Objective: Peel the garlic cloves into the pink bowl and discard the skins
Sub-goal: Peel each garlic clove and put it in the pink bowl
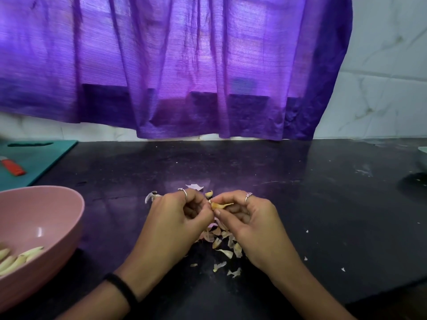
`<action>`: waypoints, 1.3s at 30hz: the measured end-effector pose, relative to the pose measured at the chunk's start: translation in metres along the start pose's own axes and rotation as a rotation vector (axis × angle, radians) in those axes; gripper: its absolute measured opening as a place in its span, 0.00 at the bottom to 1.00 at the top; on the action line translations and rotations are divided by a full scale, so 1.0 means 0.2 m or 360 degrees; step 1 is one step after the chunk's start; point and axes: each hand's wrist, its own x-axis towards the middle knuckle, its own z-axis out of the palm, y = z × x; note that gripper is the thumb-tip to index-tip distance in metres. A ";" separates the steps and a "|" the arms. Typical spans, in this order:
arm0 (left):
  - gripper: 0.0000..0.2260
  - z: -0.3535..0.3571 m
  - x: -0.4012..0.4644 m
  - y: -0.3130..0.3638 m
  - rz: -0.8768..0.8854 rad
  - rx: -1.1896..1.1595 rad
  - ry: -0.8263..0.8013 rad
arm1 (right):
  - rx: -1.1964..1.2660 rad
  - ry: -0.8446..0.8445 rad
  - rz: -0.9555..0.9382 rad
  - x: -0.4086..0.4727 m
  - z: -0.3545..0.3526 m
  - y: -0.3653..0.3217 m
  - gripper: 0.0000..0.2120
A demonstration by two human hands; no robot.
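Left hand (184, 213) and right hand (245, 215) pinch one small pale garlic clove (219, 206) between fingertips above the dark table (300, 204). Light, firm, probably slippery; its papery brittle skin likely tears best from the pointed tip. The round pink plastic bowl (57, 211) sits left.

A home kitchen, going by what stands around: a dark polished stone counter (265, 172) runs to a wall of white marble-look tiles (381, 65), and a thin purple curtain (173, 65) hangs over a lit window above it. On the left lies a teal cutting board (44, 158) with a red-handled knife (12, 167) on it, near a pink bowl (57, 218) holding peeled garlic cloves (16, 259), and papery garlic skins (221, 243) litter the counter
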 end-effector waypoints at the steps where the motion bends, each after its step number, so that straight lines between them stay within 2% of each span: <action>1: 0.06 0.00 0.00 0.00 -0.0006 -0.0010 -0.0003 | 0.0012 -0.0010 0.0007 0.00 0.00 0.00 0.09; 8: 0.07 0.01 0.01 -0.02 -0.0009 -0.0015 -0.0036 | 0.0264 0.0031 0.0063 0.00 -0.03 -0.01 0.07; 22: 0.08 -0.01 0.00 -0.01 -0.0043 -0.0145 -0.0068 | 0.0337 0.0134 0.0094 0.00 -0.04 -0.01 0.08; 29: 0.08 0.00 0.00 -0.02 -0.0016 -0.0130 0.0009 | 0.0317 0.0120 0.0096 0.00 -0.03 -0.02 0.06; 35: 0.09 0.01 0.00 -0.03 -0.0060 -0.0173 -0.0093 | 0.0324 0.0099 0.0105 0.00 -0.03 -0.03 0.06; 39: 0.17 0.01 0.01 -0.04 -0.0126 -0.0254 -0.0143 | 0.0261 0.0104 0.0081 0.00 -0.02 -0.02 0.07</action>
